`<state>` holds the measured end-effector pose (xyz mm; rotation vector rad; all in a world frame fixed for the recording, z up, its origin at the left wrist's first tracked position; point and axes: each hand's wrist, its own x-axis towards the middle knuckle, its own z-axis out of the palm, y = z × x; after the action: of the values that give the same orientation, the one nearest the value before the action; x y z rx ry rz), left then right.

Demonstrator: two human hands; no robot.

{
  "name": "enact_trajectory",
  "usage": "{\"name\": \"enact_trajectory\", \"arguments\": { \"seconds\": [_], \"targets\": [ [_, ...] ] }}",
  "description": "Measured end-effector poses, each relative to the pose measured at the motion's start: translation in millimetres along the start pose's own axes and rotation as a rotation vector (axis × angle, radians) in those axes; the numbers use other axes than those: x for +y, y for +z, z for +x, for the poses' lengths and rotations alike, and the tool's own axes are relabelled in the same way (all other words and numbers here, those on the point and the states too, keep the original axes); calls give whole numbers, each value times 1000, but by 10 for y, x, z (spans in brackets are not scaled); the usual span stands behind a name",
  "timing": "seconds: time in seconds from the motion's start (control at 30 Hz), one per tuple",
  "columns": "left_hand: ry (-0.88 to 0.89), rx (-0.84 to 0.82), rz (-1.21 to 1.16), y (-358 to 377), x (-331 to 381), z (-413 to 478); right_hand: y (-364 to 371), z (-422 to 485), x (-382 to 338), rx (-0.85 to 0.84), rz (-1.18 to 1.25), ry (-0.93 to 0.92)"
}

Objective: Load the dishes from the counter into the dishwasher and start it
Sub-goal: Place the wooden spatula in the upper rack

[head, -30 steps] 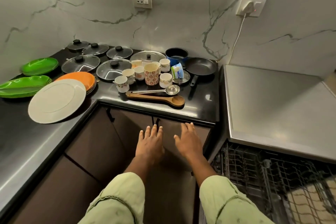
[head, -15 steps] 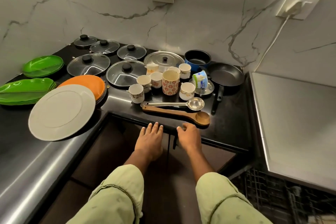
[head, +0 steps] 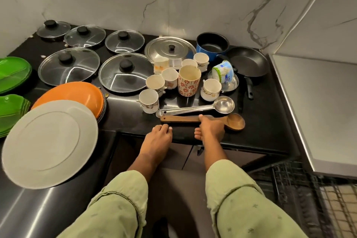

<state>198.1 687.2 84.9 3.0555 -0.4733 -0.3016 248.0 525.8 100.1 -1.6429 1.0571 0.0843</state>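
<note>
Near the front edge of the black counter (head: 260, 118) lies a wooden spoon (head: 234, 121); my right hand (head: 211, 129) is on its handle, fingers curled over it and thumb below. Just behind the spoon lies a steel ladle (head: 224, 104). My left hand (head: 156, 141) rests at the counter edge, left of the spoon, holding nothing. Behind stand several white cups (head: 148, 100) and a floral mug (head: 189, 80). The open dishwasher's wire rack (head: 309, 189) shows at the lower right.
A grey plate (head: 50, 143), orange plates (head: 71, 92) and green plates (head: 11, 71) lie at the left. Several glass lids (head: 125, 73), a steel lid (head: 170, 48), a blue saucepan (head: 212, 46) and a frying pan (head: 249, 62) fill the back. The dishwasher's steel top (head: 318, 102) is at the right.
Both hands moved forward from in front of the cabinet to the counter. My right hand has come down on the wooden spoon's handle; the view has shifted closer and left.
</note>
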Motion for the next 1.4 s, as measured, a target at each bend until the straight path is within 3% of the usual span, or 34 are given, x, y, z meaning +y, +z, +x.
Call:
{"name": "enact_trajectory", "arguments": {
  "seconds": [0.27, 0.47, 0.63, 0.87, 1.1, 1.4],
  "targets": [
    [57, -1, -1, 21, -110, -11, 80, -10, -37, 94, 203, 161],
    [49, 12, -49, 44, -123, -25, -39, -71, 74, 144, 349, 139],
    [42, 61, -78, 32, -81, -66, -323, -158, 223, 39, 389, 105],
    [-59, 106, -73, 48, 125, -164, -796, -214, 583, -117, 306, -3],
    [74, 33, -68, 176, 649, -527, -1308, -265, 1022, -199, 175, -102],
    [94, -25, -35, 311, 1453, -1158, -2014, -324, 1660, -323, 45, -152]
  ]
}}
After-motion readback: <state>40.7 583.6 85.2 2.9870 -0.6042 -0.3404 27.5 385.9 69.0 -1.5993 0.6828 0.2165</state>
